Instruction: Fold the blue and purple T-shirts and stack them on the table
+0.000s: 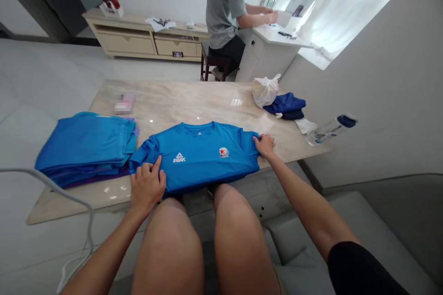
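A blue T-shirt (199,161) lies front up on the table, its lower edge reaching the table's near edge by my knees. It has a white PEAK logo and a round badge on the chest. My left hand (148,186) rests on its left side near the sleeve, index finger and thumb spread apart. At the opposite sleeve, my right hand (266,146) is closed, pinching the cloth between thumb and fingers. To the left sits a stack of folded blue clothes (86,140), with purple fabric showing underneath.
The marble-patterned table (194,97) also bears a pink item (125,103), a white plastic bag (266,91), dark blue clothing (287,105) and a clear bottle (327,131). A white cable (74,189) hangs at left. Another person (226,14) sits at a white desk (273,39).
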`<state>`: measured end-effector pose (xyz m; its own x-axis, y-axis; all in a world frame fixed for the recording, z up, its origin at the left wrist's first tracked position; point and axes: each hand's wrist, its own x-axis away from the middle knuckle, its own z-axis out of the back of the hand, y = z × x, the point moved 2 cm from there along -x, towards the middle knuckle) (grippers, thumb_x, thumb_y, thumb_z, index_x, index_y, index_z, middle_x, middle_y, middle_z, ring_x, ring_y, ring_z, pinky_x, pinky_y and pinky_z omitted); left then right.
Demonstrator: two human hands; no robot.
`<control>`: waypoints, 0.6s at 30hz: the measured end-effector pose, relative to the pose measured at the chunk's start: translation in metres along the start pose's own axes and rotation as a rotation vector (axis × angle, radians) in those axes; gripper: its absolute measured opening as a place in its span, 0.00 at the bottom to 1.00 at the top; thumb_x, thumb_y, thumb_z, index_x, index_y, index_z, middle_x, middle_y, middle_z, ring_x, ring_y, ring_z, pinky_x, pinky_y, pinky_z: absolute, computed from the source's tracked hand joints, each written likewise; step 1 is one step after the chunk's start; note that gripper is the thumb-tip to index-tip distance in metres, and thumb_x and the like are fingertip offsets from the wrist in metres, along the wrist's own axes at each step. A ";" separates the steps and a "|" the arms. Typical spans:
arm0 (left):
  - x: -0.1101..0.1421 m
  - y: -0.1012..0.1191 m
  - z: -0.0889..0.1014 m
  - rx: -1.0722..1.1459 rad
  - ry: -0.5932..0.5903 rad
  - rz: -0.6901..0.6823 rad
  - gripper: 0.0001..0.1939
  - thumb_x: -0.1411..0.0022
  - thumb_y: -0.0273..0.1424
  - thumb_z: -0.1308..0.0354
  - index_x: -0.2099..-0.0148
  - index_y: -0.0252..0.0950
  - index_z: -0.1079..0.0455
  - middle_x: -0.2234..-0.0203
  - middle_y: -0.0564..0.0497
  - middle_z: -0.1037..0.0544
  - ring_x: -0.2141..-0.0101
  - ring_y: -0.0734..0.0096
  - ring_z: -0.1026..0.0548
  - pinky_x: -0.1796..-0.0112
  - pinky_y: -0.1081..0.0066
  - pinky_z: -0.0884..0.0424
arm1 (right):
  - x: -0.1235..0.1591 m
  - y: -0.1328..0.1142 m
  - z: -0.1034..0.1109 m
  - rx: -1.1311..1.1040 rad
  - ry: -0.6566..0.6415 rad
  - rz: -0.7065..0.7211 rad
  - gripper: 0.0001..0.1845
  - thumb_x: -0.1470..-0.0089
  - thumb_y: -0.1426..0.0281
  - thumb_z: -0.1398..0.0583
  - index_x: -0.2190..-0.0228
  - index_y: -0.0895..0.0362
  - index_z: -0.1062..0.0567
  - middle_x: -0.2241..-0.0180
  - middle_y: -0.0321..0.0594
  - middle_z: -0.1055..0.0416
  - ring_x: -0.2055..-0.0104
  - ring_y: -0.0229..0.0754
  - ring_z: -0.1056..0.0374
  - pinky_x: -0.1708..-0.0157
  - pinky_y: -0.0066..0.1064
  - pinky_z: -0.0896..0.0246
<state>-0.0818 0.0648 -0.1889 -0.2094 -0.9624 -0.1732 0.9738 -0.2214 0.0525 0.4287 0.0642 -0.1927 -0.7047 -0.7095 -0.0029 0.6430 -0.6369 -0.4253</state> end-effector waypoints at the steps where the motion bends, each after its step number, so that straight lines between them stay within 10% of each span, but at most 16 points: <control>1: 0.000 0.000 0.000 0.000 0.000 0.000 0.32 0.22 0.38 0.58 0.23 0.35 0.33 0.51 0.36 0.26 0.53 0.46 0.30 0.53 0.54 0.35 | -0.001 0.006 0.002 -0.064 0.026 -0.003 0.17 0.33 0.57 0.40 0.55 0.58 0.23 0.47 0.57 0.23 0.40 0.62 0.31 0.37 0.51 0.38; 9: 0.001 0.003 0.003 0.019 -0.015 0.011 0.32 0.24 0.36 0.55 0.23 0.35 0.34 0.51 0.36 0.25 0.52 0.45 0.30 0.52 0.52 0.34 | 0.028 0.045 0.033 -0.451 0.014 -0.191 0.20 0.39 0.53 0.37 0.61 0.59 0.18 0.68 0.45 0.19 0.60 0.51 0.23 0.63 0.34 0.26; 13: 0.001 0.004 0.004 0.026 -0.028 0.008 0.31 0.25 0.35 0.53 0.24 0.37 0.33 0.51 0.37 0.24 0.51 0.46 0.28 0.51 0.51 0.32 | 0.031 0.033 0.035 -0.530 -0.206 -0.226 0.17 0.48 0.57 0.28 0.73 0.59 0.18 0.77 0.43 0.22 0.69 0.48 0.24 0.74 0.30 0.31; 18: 0.002 0.003 0.003 0.054 0.008 0.012 0.30 0.25 0.34 0.50 0.25 0.39 0.31 0.51 0.38 0.23 0.50 0.47 0.27 0.50 0.52 0.31 | 0.025 0.007 0.034 -0.595 -0.135 -0.197 0.13 0.47 0.61 0.31 0.65 0.58 0.17 0.72 0.43 0.18 0.67 0.47 0.22 0.71 0.32 0.27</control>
<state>-0.0800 0.0617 -0.1858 -0.1973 -0.9636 -0.1804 0.9698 -0.2187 0.1076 0.4255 0.0315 -0.1652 -0.7239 -0.6525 0.2238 0.2019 -0.5106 -0.8358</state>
